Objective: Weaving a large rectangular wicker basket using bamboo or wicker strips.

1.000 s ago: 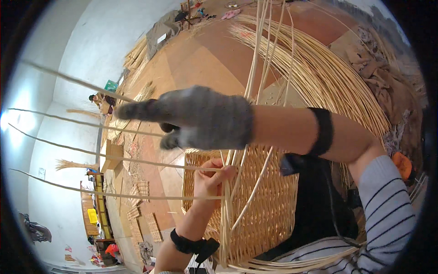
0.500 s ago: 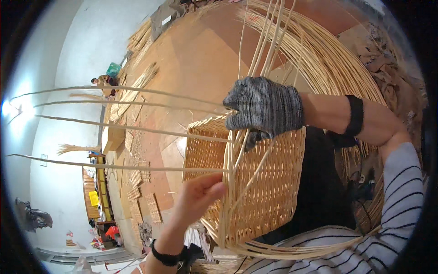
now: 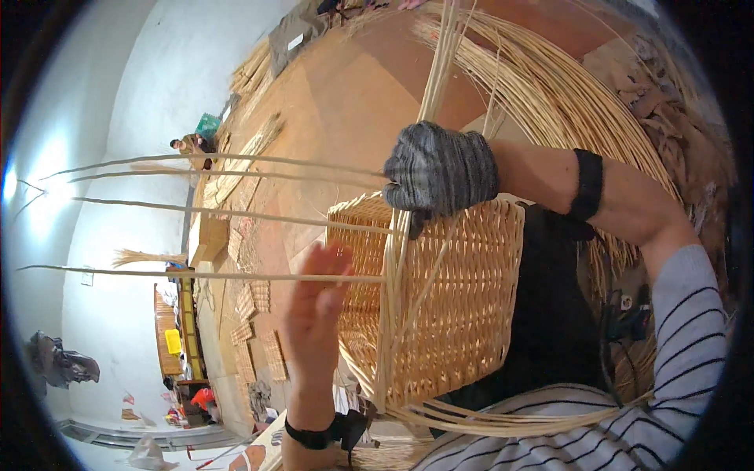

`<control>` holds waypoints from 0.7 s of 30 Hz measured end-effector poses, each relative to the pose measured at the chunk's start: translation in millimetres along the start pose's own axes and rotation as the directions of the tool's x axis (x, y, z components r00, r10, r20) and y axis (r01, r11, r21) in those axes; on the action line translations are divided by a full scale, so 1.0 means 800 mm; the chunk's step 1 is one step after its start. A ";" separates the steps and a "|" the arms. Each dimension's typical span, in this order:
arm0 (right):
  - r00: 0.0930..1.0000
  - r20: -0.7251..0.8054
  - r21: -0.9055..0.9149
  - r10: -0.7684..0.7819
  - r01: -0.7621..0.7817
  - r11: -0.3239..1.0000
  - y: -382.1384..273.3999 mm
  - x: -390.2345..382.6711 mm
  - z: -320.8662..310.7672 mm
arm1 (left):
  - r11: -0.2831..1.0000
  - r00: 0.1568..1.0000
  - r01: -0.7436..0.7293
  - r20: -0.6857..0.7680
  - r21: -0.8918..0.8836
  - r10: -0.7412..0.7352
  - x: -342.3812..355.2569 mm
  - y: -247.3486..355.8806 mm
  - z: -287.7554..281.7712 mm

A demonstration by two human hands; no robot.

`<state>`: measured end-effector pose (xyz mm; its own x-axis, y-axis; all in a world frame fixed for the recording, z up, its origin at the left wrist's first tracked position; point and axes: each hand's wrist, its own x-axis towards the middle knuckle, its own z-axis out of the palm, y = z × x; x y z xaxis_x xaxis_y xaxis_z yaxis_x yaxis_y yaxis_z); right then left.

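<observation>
We see a brown floor (image 3: 338,110) filling the upper middle, with a pale wall (image 3: 118,228) along the left. A large sheaf of canes (image 3: 565,110) lies across the floor at the upper right. Nearer to us, the wicker basket (image 3: 463,314) sits tipped on its side in front of the striped top (image 3: 550,443), its open mouth facing left and its woven side toward us. A bunch of loose canes (image 3: 438,78) rises from the basket's rim to the top edge, and four long rods (image 3: 212,275) stick out leftward from the rim. Our right hand (image 3: 444,169), in a grey glove, is closed in a fist round the bunch at the rim. Our left hand (image 3: 314,302), bare and blurred, is spread loosely beside the mouth, near the lowest rod; we cannot tell whether they touch. Smallest, a black band (image 3: 587,184) circles the right forearm.
</observation>
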<state>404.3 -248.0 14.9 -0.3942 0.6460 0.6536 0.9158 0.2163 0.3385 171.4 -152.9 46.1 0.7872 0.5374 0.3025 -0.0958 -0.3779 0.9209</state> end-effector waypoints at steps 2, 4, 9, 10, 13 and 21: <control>1.000 0.020 0.005 -0.018 0.018 1.000 -0.004 0.003 -0.002 | 0.989 1.000 0.014 0.030 -0.147 -0.009 0.010 0.003 -0.010; 1.000 0.027 0.015 -0.012 0.012 1.000 -0.004 0.003 0.000 | 0.999 0.980 -0.034 0.194 0.016 0.030 0.027 0.017 -0.010; 0.999 -0.032 0.053 -0.017 0.019 0.998 0.000 0.000 0.018 | 0.649 0.791 -0.444 0.610 0.617 -0.039 0.065 0.055 0.040; 1.000 -0.012 0.061 0.006 -0.005 0.998 0.002 -0.002 0.010 | 0.748 0.858 -0.354 0.514 0.561 0.021 0.060 0.048 0.035; 0.997 0.071 0.039 0.036 -0.039 0.998 0.003 -0.007 -0.001 | 0.998 1.000 0.012 0.010 0.055 -0.012 0.032 0.004 0.008; 1.000 0.031 0.047 -0.006 0.004 0.999 -0.017 0.003 -0.004 | 0.810 0.748 0.564 0.316 0.161 -0.584 0.093 0.002 -0.013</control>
<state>390.7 -251.7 14.1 -0.3968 0.6670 0.6306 0.9167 0.2530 0.3092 223.4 -105.3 72.5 0.8373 0.3843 -0.3889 0.4642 -0.1240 0.8770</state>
